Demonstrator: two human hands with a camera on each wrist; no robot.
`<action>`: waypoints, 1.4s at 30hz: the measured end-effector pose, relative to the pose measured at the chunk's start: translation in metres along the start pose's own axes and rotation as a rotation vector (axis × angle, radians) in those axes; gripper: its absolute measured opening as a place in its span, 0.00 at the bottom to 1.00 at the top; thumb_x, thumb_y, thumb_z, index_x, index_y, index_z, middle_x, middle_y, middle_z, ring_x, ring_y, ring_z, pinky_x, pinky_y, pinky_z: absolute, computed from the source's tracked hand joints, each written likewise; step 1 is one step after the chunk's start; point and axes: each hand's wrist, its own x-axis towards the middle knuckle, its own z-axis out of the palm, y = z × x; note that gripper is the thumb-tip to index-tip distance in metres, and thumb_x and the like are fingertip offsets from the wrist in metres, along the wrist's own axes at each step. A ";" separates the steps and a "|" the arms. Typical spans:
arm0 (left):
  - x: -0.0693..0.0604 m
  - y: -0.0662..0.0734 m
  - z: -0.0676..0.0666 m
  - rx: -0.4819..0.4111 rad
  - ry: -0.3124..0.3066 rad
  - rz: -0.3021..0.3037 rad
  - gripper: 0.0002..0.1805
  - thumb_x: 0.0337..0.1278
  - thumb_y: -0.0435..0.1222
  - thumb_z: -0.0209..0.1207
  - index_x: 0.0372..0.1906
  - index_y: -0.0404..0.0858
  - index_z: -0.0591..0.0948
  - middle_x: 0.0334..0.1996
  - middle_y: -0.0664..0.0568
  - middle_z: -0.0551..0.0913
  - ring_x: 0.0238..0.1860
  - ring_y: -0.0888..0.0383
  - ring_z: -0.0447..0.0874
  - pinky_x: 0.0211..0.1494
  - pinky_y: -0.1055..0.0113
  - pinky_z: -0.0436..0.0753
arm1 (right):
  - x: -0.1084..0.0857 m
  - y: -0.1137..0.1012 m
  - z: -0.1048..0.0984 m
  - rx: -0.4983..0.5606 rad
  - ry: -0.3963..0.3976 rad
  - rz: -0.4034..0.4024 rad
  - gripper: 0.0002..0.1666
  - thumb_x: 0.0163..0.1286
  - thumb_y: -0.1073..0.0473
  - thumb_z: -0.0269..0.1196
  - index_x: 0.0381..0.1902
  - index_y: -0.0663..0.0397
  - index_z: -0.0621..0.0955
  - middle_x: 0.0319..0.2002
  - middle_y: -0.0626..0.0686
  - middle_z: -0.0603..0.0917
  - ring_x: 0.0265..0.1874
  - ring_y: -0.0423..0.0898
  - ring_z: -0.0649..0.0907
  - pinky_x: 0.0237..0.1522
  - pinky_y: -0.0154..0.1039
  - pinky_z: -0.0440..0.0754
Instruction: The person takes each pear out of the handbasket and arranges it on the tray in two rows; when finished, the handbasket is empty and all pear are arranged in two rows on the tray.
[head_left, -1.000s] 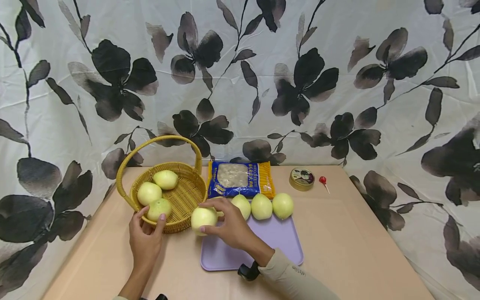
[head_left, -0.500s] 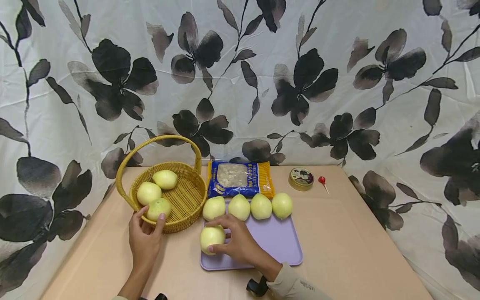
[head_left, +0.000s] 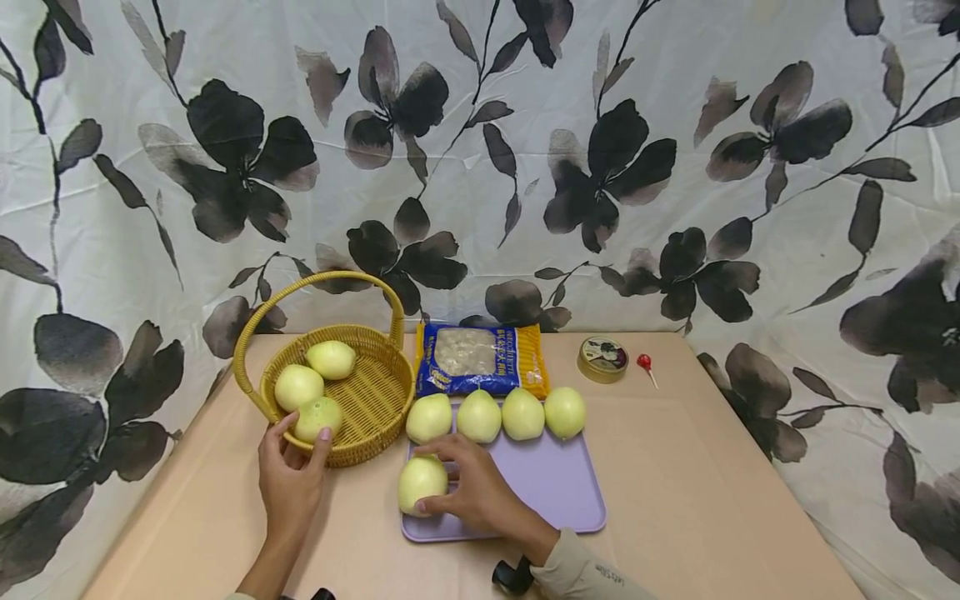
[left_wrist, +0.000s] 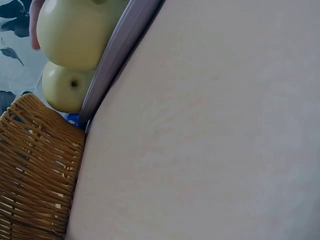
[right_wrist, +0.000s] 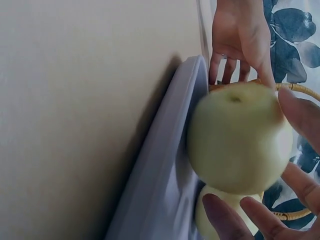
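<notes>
In the head view, my right hand [head_left: 480, 490] holds a pale yellow-green pear [head_left: 422, 485] at the front left of the lilac tray [head_left: 540, 492]. Thumb and fingers lie around that pear [right_wrist: 240, 140] in the right wrist view. Several more pears [head_left: 522, 414] stand in a row along the tray's back edge. My left hand [head_left: 291, 483] holds the front left rim of the woven basket [head_left: 378, 408], its fingertips close beside a pear [head_left: 318, 419] inside. Two other pears [head_left: 298, 387] lie further back in the basket.
Behind the tray lies a blue and yellow food packet [head_left: 480, 358]. A round tin [head_left: 603, 358] and a red lollipop [head_left: 645, 362] lie at the back right. The basket's tall handle [head_left: 318, 277] arches above it. A floral cloth [head_left: 480, 167] hangs behind the table.
My right hand has brought the pear from beside the basket's right rim down and rightward to the tray's front left corner. My left hand stays at the basket.
</notes>
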 end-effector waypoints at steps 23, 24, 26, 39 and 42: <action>0.001 -0.006 -0.001 0.051 -0.017 0.000 0.47 0.74 0.43 0.66 0.87 0.51 0.52 0.81 0.39 0.57 0.77 0.33 0.68 0.57 0.94 0.71 | 0.043 -0.044 -0.006 0.088 0.015 -0.071 0.37 0.60 0.53 0.83 0.67 0.45 0.83 0.66 0.49 0.82 0.67 0.48 0.81 0.66 0.45 0.87; 0.001 -0.006 -0.001 0.050 -0.021 -0.003 0.47 0.74 0.44 0.65 0.87 0.51 0.51 0.82 0.39 0.56 0.77 0.33 0.68 0.57 0.94 0.71 | 0.047 -0.048 -0.004 0.083 0.016 -0.073 0.37 0.60 0.53 0.82 0.67 0.45 0.83 0.66 0.49 0.82 0.66 0.47 0.81 0.65 0.43 0.87; 0.001 -0.005 -0.001 0.041 -0.030 -0.012 0.47 0.75 0.44 0.65 0.87 0.52 0.50 0.82 0.39 0.55 0.78 0.32 0.67 0.59 0.93 0.72 | 0.055 -0.057 0.000 0.067 0.017 -0.082 0.37 0.60 0.51 0.82 0.67 0.43 0.83 0.65 0.50 0.82 0.63 0.44 0.82 0.63 0.39 0.87; -0.001 -0.003 -0.001 0.031 -0.024 -0.029 0.46 0.74 0.46 0.65 0.87 0.52 0.53 0.82 0.39 0.57 0.76 0.32 0.70 0.54 0.94 0.74 | 0.114 -0.092 0.027 0.094 -0.015 -0.021 0.36 0.62 0.48 0.81 0.67 0.39 0.83 0.66 0.44 0.85 0.62 0.41 0.84 0.60 0.29 0.83; -0.001 -0.003 -0.002 0.057 -0.021 -0.019 0.46 0.74 0.47 0.65 0.87 0.51 0.53 0.82 0.40 0.56 0.76 0.32 0.70 0.56 0.93 0.74 | 0.128 -0.096 0.035 0.103 -0.023 0.026 0.35 0.60 0.47 0.82 0.65 0.36 0.83 0.64 0.42 0.85 0.61 0.41 0.85 0.60 0.29 0.83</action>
